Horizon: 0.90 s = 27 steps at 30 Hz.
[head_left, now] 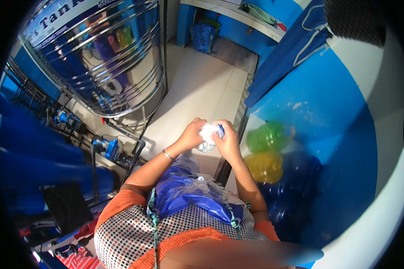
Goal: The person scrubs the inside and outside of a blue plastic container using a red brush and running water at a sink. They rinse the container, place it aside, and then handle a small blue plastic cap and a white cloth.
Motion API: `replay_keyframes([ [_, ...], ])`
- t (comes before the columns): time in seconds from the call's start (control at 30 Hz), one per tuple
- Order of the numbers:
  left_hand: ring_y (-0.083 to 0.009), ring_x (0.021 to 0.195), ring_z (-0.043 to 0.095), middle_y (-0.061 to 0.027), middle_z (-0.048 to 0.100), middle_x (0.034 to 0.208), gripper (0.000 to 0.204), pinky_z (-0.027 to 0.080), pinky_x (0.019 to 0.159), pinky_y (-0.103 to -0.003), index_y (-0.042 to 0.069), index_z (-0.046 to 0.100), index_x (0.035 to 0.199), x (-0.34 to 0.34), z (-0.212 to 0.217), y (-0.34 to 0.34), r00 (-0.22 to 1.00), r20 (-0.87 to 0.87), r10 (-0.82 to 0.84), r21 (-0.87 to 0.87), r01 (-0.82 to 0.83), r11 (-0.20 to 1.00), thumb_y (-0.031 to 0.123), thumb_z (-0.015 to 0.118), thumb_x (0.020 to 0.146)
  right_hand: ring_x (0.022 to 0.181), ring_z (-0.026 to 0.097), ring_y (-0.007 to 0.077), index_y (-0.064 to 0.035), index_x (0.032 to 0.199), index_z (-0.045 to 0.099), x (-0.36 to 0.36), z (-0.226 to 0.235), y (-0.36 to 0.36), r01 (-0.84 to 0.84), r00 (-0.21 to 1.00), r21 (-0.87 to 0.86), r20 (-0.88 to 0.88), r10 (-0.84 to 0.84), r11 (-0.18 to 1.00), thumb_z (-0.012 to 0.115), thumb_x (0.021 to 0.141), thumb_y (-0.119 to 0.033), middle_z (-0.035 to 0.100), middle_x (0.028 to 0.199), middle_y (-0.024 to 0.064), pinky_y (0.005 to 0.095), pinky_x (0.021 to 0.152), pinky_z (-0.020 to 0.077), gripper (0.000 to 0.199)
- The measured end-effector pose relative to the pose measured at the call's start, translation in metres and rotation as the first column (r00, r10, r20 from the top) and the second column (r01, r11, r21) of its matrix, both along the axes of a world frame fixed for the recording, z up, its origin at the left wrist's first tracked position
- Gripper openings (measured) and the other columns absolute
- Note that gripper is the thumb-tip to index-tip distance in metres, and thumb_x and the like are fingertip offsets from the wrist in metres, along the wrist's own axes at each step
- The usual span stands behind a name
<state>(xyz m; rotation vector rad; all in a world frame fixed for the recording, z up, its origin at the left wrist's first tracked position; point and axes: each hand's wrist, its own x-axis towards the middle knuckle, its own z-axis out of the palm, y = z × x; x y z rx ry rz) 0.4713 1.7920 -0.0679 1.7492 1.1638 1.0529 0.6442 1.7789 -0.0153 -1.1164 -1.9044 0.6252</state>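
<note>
In front of my body, both hands hold a small crumpled, shiny clear-and-white plastic piece (pixel 206 138) with a bit of blue at its right side. Its exact kind is hard to make out in the glare. My left hand (pixel 194 134), with a thin bracelet at the wrist, is closed on its left side. On the other side, my right hand (pixel 228 140) has its fingers curled round the blue part. Below the hands, a blue plastic apron (pixel 177 193) with a clear layer covers my lap.
A large shiny steel tank (pixel 117 67) stands at the far left, near blue pumps (pixel 110 148) and pipes. Blue cylinders (pixel 36 166) line the left. Green (pixel 268 136), yellow (pixel 265 167) and blue (pixel 291 188) bottles lie at the right wall. A blue curtain (pixel 285 51) hangs beyond.
</note>
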Motion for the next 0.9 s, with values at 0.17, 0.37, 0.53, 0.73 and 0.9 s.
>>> replay_keyframes([
  [0.17, -0.0153, 0.092, 0.058, -0.0044, 0.061, 0.098, 0.033, 0.048, 0.083, -0.030, 0.002, 0.058, 0.104, -0.004, 0.021, 0.167, 0.963, 0.164, -0.213, -0.175, 0.241, 0.955, 0.002, 0.068, 0.073, 0.087, 0.064, 0.0352, -0.0016, 0.096, 0.062, 0.003, 0.027, 0.166, 0.032, 0.999, 0.002, 0.012, -0.032, 0.999, 0.066, 0.075, 0.005, 0.063, 0.093, 0.0157, 0.0389, 0.075, 0.0510, 0.023],
  [0.37, -0.0157, 0.099, 0.058, -0.0074, 0.059, 0.105, 0.042, 0.049, 0.085, -0.029, 0.003, 0.051, 0.122, 0.029, 0.050, 0.302, 0.846, 0.514, -0.143, -0.373, 0.370, 0.851, 0.001, 0.059, 0.081, 0.079, 0.060, 0.0352, -0.0047, 0.097, 0.063, 0.023, 0.015, 0.299, 0.147, 0.972, 0.287, 0.136, -0.192, 0.947, 0.062, 0.070, 0.010, 0.054, 0.088, 0.0139, 0.0431, 0.067, 0.0477, 0.031],
  [0.53, -0.0150, 0.102, 0.056, -0.0068, 0.057, 0.109, 0.044, 0.047, 0.089, -0.029, 0.005, 0.050, 0.126, 0.027, 0.038, 0.421, 0.840, 0.508, -0.193, -0.322, 0.392, 0.862, -0.003, 0.052, 0.083, 0.077, 0.059, 0.0353, -0.0055, 0.094, 0.064, 0.024, -0.011, 0.427, 0.084, 0.982, 0.225, 0.147, -0.119, 0.971, 0.061, 0.068, 0.012, 0.052, 0.086, 0.0142, 0.0435, 0.065, 0.0474, 0.032],
  [0.73, -0.0123, 0.093, 0.057, -0.0041, 0.058, 0.100, 0.030, 0.048, 0.080, -0.027, 0.005, 0.052, 0.118, 0.026, 0.003, 0.608, 0.866, 0.498, -0.051, -0.352, 0.256, 0.901, 0.000, 0.043, 0.090, 0.079, 0.060, 0.0351, -0.0063, 0.097, 0.062, 0.015, -0.014, 0.621, 0.001, 0.999, 0.142, 0.053, -0.008, 0.990, 0.062, 0.069, 0.010, 0.055, 0.087, 0.0139, 0.0427, 0.067, 0.0478, 0.033],
  [0.9, -0.0126, 0.084, 0.061, -0.0027, 0.061, 0.094, 0.024, 0.051, 0.074, -0.027, 0.006, 0.056, 0.110, -0.003, 0.031, 0.788, 0.835, 0.547, 0.063, -0.406, 0.198, 0.892, 0.004, 0.039, 0.094, 0.086, 0.060, 0.0349, -0.0035, 0.100, 0.062, -0.009, 0.033, 0.794, -0.107, 0.993, 0.116, -0.045, 0.113, 0.987, 0.064, 0.077, 0.003, 0.058, 0.091, 0.0156, 0.0397, 0.075, 0.0482, 0.024],
])
